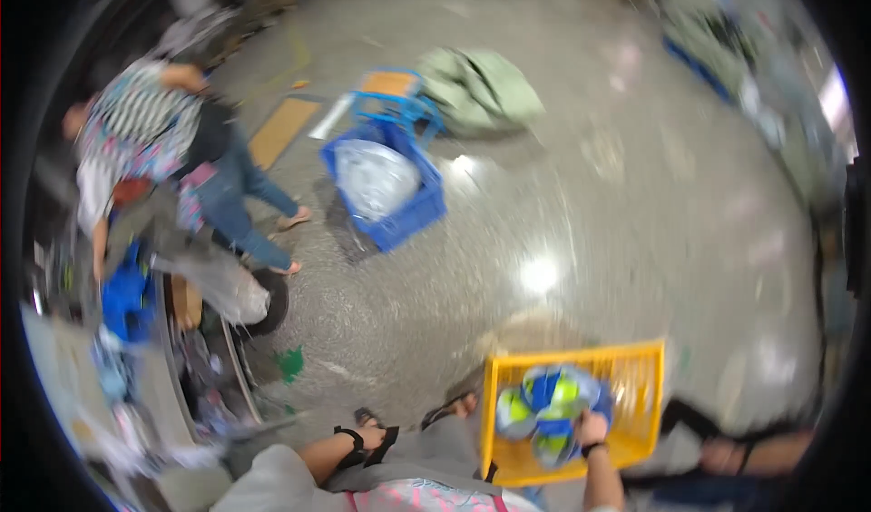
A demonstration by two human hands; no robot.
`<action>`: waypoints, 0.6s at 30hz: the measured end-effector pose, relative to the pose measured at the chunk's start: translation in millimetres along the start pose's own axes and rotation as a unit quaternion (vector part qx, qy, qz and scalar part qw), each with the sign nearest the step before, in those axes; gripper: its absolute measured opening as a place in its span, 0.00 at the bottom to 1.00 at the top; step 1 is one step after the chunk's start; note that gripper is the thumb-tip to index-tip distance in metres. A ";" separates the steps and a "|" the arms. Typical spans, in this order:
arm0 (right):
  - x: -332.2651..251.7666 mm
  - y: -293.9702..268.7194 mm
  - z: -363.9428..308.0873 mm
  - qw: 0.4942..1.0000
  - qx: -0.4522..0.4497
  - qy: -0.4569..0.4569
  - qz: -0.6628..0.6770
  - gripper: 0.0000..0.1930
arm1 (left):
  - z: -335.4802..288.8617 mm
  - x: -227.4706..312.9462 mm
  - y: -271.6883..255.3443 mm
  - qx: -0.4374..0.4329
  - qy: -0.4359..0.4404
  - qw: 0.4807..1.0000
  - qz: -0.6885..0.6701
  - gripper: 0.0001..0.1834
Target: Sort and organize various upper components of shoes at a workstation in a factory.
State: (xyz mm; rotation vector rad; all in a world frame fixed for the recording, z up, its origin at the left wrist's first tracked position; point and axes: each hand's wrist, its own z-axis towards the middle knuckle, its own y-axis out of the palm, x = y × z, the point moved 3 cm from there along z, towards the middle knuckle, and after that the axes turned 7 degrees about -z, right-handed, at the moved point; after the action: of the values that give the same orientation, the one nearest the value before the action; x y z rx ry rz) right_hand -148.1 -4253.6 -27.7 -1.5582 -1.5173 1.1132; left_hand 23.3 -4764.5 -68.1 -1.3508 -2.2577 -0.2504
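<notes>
The polished stone-like floor (581,203) gleams with glossy reflections at centre frame, the yellow crate (635,367) at lower right and blue crate (413,212) at upper centre look like hard plastic, and the blue crate holds a shiny clear plastic bag (374,178).

Single head-worn fisheye, looking steeply down at floor (581,194), feet close below

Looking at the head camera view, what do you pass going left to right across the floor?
A person standing in a striped top → blue crate holding a clear bag → pale green sack → yellow crate under the right hand.
</notes>
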 end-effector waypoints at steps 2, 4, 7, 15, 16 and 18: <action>-32.5 -63.6 -14.5 0.996 0.071 -0.046 0.007 0.13 | 7.5 7.9 -3.6 0.091 0.079 0.984 -0.131 0.19; -96.1 -142.3 -30.5 0.981 0.118 -0.155 -0.009 0.13 | 3.9 14.7 -1.1 0.160 0.105 0.970 -0.149 0.19; -176.2 -215.6 -58.4 0.947 0.157 -0.275 0.061 0.12 | 9.1 -15.4 4.8 0.206 0.125 0.955 -0.173 0.19; -397.9 -291.7 -160.9 0.844 0.163 -0.487 0.157 0.06 | -77.6 -99.1 7.1 0.332 0.152 0.887 -0.283 0.29; -411.6 -288.1 -171.6 0.848 0.130 -0.469 0.210 0.05 | -86.9 -121.7 11.1 0.372 0.145 0.876 -0.271 0.30; -437.4 -280.4 -185.4 0.825 0.129 -0.510 0.205 0.05 | -117.9 -162.9 21.3 0.436 0.133 0.848 -0.270 0.34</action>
State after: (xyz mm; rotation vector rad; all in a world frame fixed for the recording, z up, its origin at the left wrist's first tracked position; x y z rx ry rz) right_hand -72.1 -4647.3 351.1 -1.1241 -1.5266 2.5689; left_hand 142.3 -4926.9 -49.8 -0.1850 -2.0295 0.3616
